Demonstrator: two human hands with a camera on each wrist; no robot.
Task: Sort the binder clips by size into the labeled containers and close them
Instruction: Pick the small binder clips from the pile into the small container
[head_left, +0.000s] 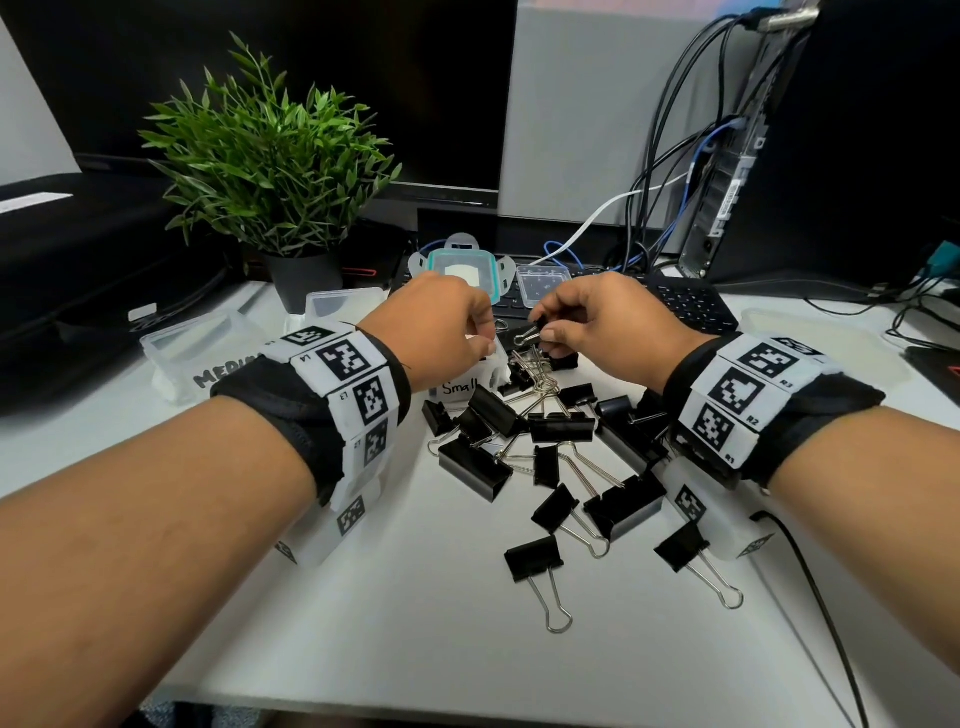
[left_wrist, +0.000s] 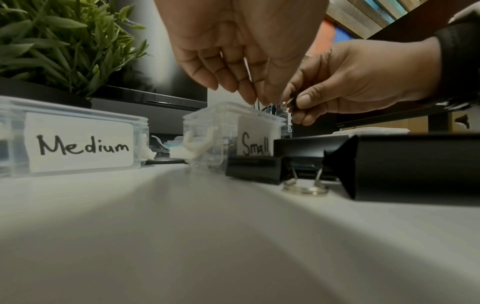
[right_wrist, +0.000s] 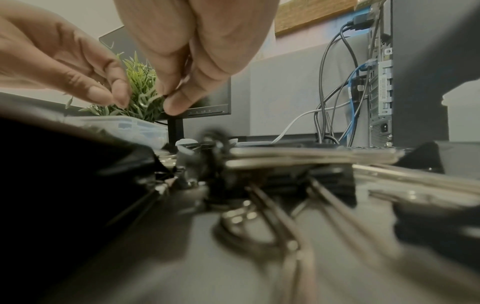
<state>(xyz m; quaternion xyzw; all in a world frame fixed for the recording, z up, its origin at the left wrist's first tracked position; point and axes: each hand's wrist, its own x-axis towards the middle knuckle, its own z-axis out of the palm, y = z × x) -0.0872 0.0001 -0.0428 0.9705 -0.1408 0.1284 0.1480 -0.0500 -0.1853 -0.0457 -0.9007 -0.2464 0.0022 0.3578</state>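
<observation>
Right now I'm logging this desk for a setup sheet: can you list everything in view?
Binder clips: a pile, count unclear, black with silver handles, middle of the table.
Small clip: one, black, pinched in the right hand.
Small box: one, clear, under the left hand.
Medium box: one, clear, left of the Small box.
Lids: two, one teal-rimmed, one clear, on the keyboard.
Keyboard: one, black, behind the hands.
Plant: one, green, black pot, back left.
Computer tower: one, black, back right, with cables.
Table: one, white.
Left hand: over the Small box.
Right hand: holding the small clip.
</observation>
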